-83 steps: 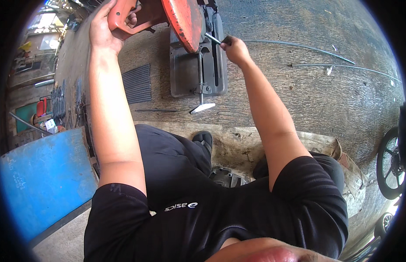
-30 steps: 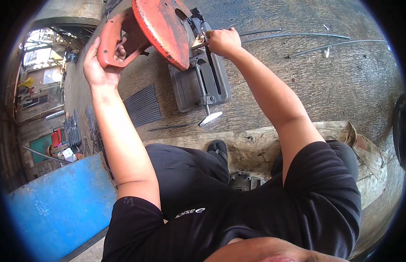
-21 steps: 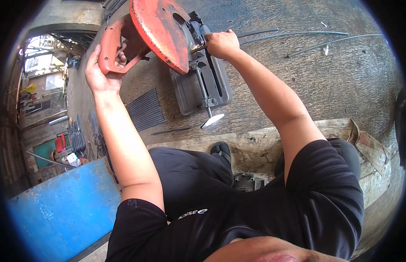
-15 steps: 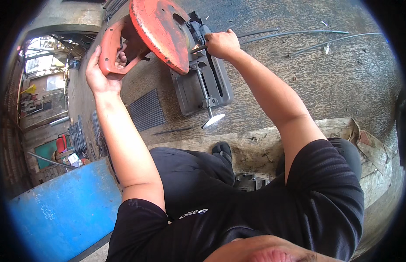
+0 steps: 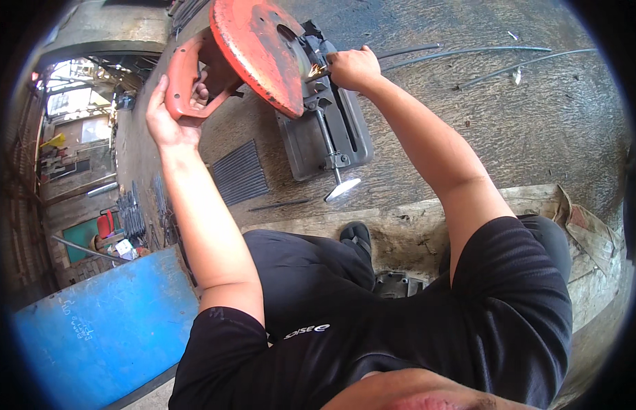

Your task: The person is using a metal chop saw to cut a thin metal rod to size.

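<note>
In the head view, gripping the red handle (image 5: 182,85) of a cut-off saw with the left hand (image 5: 169,123), fingers curled into the loop; cannot tell about trigger pressure. Holding a dark metal rod (image 5: 319,76) in the right hand (image 5: 354,68), fist closed, well apart from the left and somewhat farther from the body. Running the rod's long axis left to right through that fist, slanting slightly away from the body toward the right; seeming to emerge beyond the fist as a longer dark length, though hidden within the grip. Far nearer the right hand than the left, poking out leftward to the edge of the red guard (image 5: 256,58), between the hands, with sparks (image 5: 316,70) just beside the fist; unable to make out the left tip clearly. Looking bodyward from the right hand, finding the saw's grey base (image 5: 357,133) and clamp screw (image 5: 329,140); bodyward and right of the left hand, a row of short rods (image 5: 240,174); rightward of the right hand, two long thin rods (image 5: 482,52) on the floor.
</note>
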Demonstrator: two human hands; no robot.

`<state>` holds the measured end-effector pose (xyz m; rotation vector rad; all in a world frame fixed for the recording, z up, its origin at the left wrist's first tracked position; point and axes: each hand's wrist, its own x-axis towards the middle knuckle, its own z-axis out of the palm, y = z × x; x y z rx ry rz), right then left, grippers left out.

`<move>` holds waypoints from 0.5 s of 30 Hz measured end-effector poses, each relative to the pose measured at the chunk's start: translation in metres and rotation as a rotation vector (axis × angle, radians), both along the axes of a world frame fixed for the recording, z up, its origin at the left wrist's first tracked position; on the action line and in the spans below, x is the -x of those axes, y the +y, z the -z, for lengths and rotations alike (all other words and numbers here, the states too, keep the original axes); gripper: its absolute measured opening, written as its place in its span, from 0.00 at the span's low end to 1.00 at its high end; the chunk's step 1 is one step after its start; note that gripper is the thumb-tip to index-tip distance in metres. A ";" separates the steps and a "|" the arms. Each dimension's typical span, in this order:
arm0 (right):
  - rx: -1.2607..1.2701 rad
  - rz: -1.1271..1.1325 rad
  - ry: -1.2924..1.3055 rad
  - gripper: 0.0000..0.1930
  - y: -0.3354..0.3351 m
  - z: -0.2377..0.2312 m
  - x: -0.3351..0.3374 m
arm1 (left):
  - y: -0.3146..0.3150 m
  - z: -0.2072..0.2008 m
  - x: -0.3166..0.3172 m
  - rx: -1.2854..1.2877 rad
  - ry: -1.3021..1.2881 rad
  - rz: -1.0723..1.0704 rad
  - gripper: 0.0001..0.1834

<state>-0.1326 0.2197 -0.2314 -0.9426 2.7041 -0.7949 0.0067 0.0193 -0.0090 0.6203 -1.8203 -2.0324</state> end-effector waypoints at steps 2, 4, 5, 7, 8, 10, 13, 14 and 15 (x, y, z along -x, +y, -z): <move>-0.034 -0.037 -0.025 0.17 -0.001 -0.001 0.004 | 0.001 0.001 0.000 -0.014 0.007 0.016 0.29; -0.038 -0.042 -0.039 0.17 -0.001 0.000 0.006 | 0.005 0.003 0.000 0.008 0.024 -0.010 0.28; -0.027 -0.041 -0.029 0.15 0.000 0.000 0.006 | 0.007 0.002 0.000 0.005 0.031 -0.017 0.27; -0.019 -0.055 -0.036 0.15 0.000 0.001 0.007 | 0.012 0.002 -0.001 -0.003 0.031 -0.051 0.26; -0.023 -0.053 -0.051 0.15 0.001 0.000 0.007 | 0.015 0.002 -0.001 -0.002 0.036 -0.066 0.26; -0.025 -0.068 -0.036 0.15 0.001 -0.001 0.008 | 0.019 0.001 -0.001 0.008 0.035 -0.058 0.26; -0.044 -0.080 -0.026 0.15 0.002 -0.005 0.008 | 0.021 0.000 0.000 0.019 0.035 -0.074 0.25; -0.035 -0.085 -0.020 0.15 0.003 -0.006 0.008 | 0.021 0.000 0.000 0.013 0.033 -0.075 0.25; -0.030 -0.091 -0.008 0.15 0.004 -0.006 0.007 | 0.021 0.000 0.000 0.016 0.030 -0.080 0.25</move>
